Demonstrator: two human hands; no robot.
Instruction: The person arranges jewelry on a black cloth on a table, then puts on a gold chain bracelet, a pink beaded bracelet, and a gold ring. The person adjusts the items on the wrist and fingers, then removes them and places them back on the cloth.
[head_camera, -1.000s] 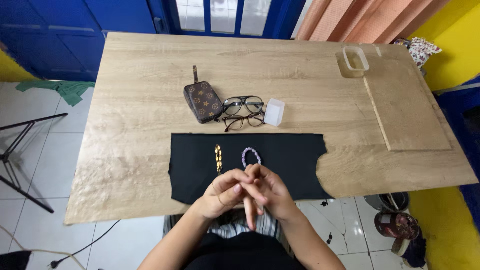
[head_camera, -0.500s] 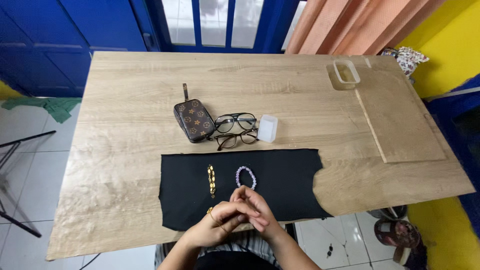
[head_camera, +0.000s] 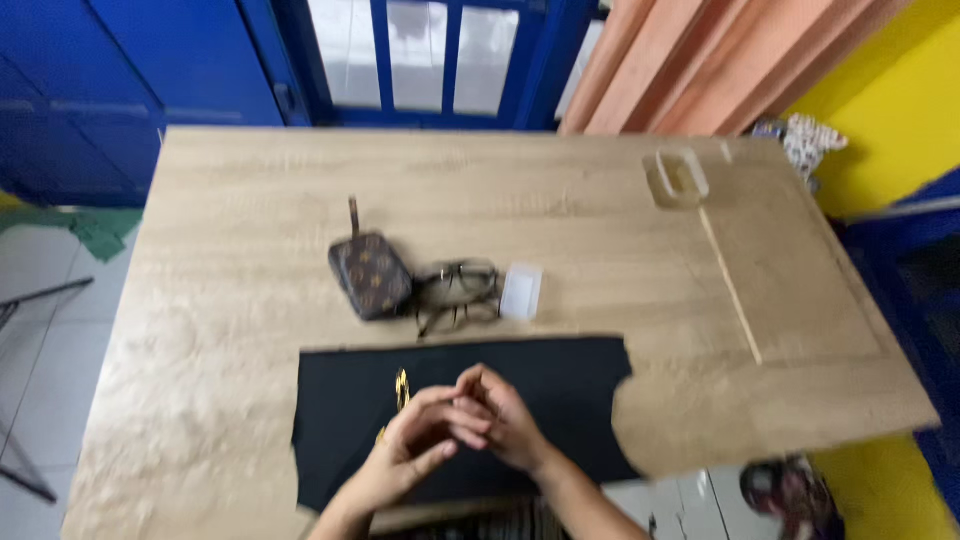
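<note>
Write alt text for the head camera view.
A person's left hand and right hand meet, fingertips together, over a black cloth on a wooden table; a gold chain lies beside them. Beyond sit a brown pouch, eyeglasses and clear containers.

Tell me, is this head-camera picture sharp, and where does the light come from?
Head view: motion blur softens everything; the glasses and brown pouch have smeared edges, and both the left hand and right hand are fuzzy over the black cloth. Daylight enters through the window panes at the top; the table shows soft, even light, no harsh glare.
</note>
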